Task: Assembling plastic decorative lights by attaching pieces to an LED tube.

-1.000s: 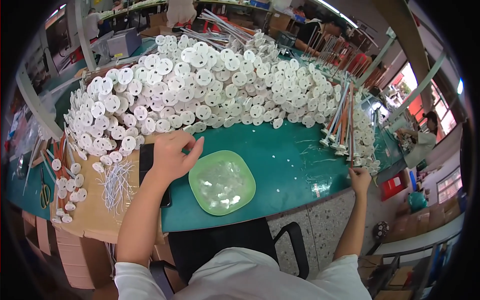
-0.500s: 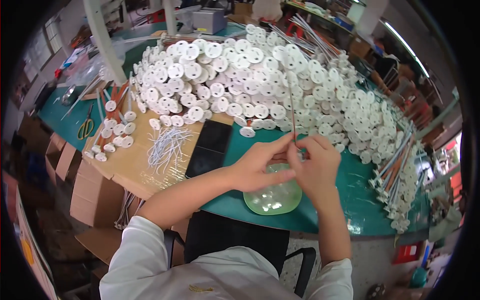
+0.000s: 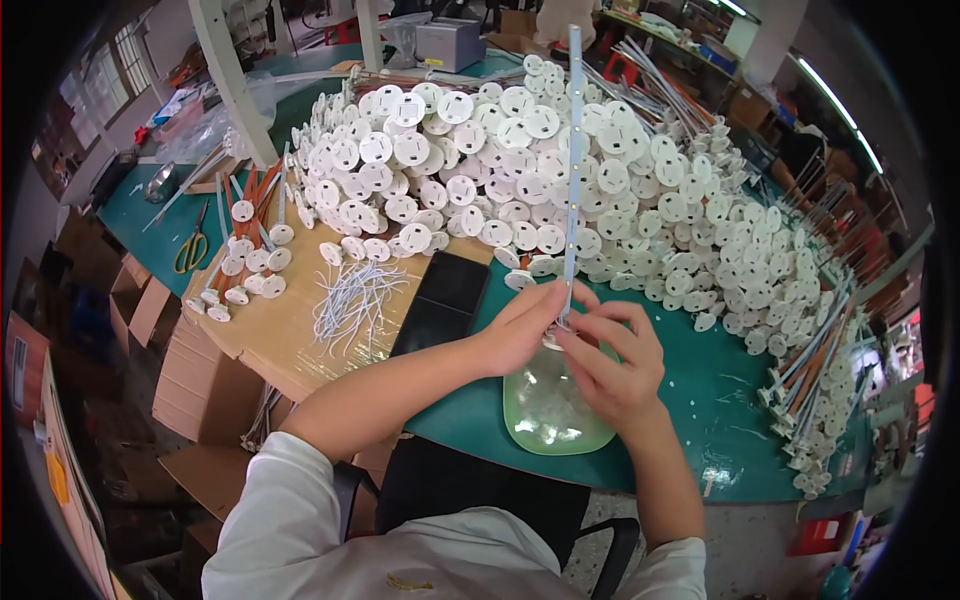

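Note:
A narrow LED strip point(image 3: 573, 150) stands upright between my hands, its face with small yellowish squares toward me. My left hand point(image 3: 528, 328) is closed around its lower part. Thumb and fingertips of my right hand point(image 3: 618, 362) pinch at the bottom end, with the other fingers bent loosely. A small white round piece point(image 3: 553, 343) peeks out there, mostly covered by fingers. Right below my hands sits a light green bowl point(image 3: 560, 449) with shiny clear contents I cannot make out. Behind the strip rises a large heap of white round discs point(image 3: 410, 150) with dark slots.
On cardboard point(image 3: 270, 335) at left lie thin white wires point(image 3: 355, 305) and discs on strips point(image 3: 255, 260). A black phone-like slab point(image 3: 440, 300) lies beside my left forearm. Scissors point(image 3: 190, 250) rest farther left. More strips with discs point(image 3: 810, 370) hang over the right edge.
The strip has turned from edge-on to face-on and stands more upright. My right hand has shifted slightly down and its fingers have opened out somewhat. The whole view has shifted a little.

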{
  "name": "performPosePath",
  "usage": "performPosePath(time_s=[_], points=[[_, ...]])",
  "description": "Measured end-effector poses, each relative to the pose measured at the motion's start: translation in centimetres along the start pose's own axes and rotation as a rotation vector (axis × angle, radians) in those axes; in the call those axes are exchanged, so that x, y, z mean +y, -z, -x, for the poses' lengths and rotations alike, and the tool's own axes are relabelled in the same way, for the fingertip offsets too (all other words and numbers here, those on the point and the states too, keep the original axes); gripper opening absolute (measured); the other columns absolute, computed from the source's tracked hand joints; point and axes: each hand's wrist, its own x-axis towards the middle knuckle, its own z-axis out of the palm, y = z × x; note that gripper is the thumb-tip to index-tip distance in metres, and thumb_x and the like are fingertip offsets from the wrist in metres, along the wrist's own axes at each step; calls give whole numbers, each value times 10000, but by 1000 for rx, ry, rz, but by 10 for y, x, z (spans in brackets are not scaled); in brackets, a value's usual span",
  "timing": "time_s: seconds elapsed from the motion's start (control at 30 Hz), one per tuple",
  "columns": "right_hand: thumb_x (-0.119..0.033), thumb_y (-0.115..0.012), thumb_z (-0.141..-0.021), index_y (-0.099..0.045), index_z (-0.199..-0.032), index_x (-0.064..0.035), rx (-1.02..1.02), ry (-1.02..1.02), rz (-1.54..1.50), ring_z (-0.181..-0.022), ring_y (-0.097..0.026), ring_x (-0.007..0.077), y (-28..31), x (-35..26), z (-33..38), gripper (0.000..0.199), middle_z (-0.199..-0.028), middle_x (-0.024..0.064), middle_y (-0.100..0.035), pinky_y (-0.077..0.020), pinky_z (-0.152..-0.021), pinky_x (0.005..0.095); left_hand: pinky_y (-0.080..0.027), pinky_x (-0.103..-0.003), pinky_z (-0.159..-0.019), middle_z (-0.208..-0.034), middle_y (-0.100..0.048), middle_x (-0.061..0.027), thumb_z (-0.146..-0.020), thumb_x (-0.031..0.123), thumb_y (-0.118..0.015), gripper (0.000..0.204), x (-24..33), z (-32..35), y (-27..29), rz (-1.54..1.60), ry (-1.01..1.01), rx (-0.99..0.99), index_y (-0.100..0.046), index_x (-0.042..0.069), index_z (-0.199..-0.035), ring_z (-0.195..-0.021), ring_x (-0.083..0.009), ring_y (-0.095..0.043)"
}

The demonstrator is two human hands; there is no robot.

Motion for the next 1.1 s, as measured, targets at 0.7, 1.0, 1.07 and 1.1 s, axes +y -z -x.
performPosePath(time_s=[0.7, 1.0, 1.07, 1.1], points=[[91, -707, -565, -708, -940, 33, 182, 8, -50, -734, -617, 249, 6, -1, 14, 379, -908, 109, -672, -518, -603, 313, -522, -260, -884, -1127, -672, -105, -900, 54, -669, 373, 4, 1, 11, 280, 40, -280, -592, -60, -1247, -993, -109, -635], [125, -721, -593, -693, -920, 7, 289, -29, -28, -721, -628, 242, -3, -5, 16, 349, -881, 103, -690, -512, -613, 295, -500, -249, -866, -1113, -671, -93, -839, -29, -662, 452, 21, 1, 13, 227, 31, -303, -562, -82, -1276, -1026, -86, -608], [92, -741, -596, -684, -916, -3, 450, -199, -93, -735, -626, 252, -10, -6, 18, 339, -866, 99, -683, -512, -632, 307, -510, -294, -895, -1149, -660, -144, -808, -46, -684, 475, 21, -2, 16, 251, 14, -256, -572, -61, -1270, -1042, -147, -633], [60, -762, -599, -676, -911, -13, 607, -367, -151, -749, -624, 262, -11, -8, 18, 332, -851, 95, -676, -513, -651, 320, -511, -323, -912, -1166, -651, -173, -789, -50, -699, 486, 23, -4, 20, 259, -35, -226, -580, -46, -1260, -1047, -184, -640]])
